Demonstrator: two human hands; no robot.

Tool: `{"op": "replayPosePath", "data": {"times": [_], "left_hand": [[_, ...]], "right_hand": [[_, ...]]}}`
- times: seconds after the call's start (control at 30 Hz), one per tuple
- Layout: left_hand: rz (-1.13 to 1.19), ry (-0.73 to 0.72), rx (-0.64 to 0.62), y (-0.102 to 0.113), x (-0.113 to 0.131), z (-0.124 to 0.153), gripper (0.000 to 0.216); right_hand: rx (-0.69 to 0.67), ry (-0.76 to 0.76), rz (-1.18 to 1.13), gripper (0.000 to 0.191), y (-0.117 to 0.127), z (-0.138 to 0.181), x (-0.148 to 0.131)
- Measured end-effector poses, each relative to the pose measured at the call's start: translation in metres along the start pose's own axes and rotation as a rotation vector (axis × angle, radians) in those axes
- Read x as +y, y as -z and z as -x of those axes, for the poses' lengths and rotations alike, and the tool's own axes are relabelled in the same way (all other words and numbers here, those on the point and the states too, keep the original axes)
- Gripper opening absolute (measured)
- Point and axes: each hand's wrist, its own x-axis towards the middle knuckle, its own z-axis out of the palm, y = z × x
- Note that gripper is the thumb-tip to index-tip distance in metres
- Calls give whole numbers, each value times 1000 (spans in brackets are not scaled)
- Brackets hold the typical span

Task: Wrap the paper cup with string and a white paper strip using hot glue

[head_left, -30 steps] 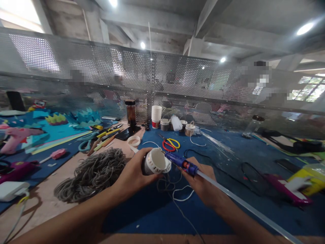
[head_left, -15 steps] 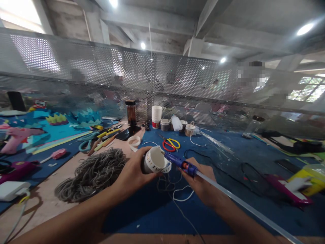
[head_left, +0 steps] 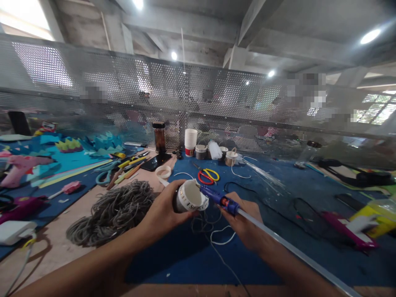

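My left hand [head_left: 165, 202] is wrapped round a paper cup [head_left: 189, 197], tilted so that its open mouth faces me. A white strip with dark lettering runs along the cup's rim, and a loop of it stands off at the right side. In my right hand [head_left: 243, 214] is a blue hot glue gun [head_left: 216, 195] with a long clear glue stick [head_left: 287, 247] running out of its back. The gun's nozzle is at the right edge of the cup's rim; whether it touches is too small to tell. Below the cup, thin cord [head_left: 222, 239] lies loose on the blue mat.
A heap of grey cord [head_left: 114, 212] lies left of my left hand. Beyond the cup are red and yellow scissors [head_left: 208, 176], a phone [head_left: 156, 161], a stack of paper cups [head_left: 191, 142] and a dark jar [head_left: 159, 137]. A magenta glue gun [head_left: 349, 231] lies at right.
The cup has turned slightly in my left hand, its mouth a little more to the right. My right hand and the glue gun have barely moved.
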Motion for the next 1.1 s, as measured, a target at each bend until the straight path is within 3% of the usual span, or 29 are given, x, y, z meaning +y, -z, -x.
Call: {"op": "replayPosePath", "data": {"times": [0.47, 0.67, 0.83, 1.1], "left_hand": [[280, 95, -125, -1, 9, -2, 65], [473, 176, -151, -1, 4, -4, 59], [662, 277, -205, 2, 0, -5, 45], [1059, 428, -259, 4, -6, -5, 42]], "right_hand": [[-11, -20, -26, 19, -1, -2, -2], [32, -219, -249, 32, -5, -9, 1], [-43, -474, -531, 53, 2, -16, -1], [-91, -483, -679, 57, 5, -21, 4]]}}
